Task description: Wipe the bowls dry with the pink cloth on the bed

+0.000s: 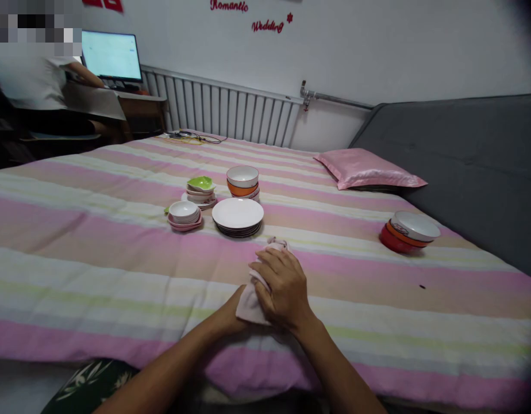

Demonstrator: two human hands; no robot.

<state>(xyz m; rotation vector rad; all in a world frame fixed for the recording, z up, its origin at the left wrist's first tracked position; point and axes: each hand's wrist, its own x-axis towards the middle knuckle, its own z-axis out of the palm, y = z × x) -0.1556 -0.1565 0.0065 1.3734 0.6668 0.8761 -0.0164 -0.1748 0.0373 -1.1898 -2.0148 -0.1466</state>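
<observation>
A pale pink cloth (253,306) is bunched up between my two hands, just above the front part of the bed. My right hand (283,282) lies over it from the right, fingers bent and pressed around the cloth. From the left, my left hand (236,310) reaches under the same cloth, which covers its fingers. Whether anything is wrapped inside cannot be seen. Beyond the hands sits a stack of plates (238,213), white on top with dark edges below. Behind it stand stacked bowls (242,177), white and orange.
Small white bowls (183,211) sit on pink dishes, near a green leaf-shaped dish (200,183) on another stack. More bowls (410,230) stand right, below a pink pillow (369,167). Cables (192,137) lie at the striped bed's far edge. A person (37,83) sits by a monitor (112,56).
</observation>
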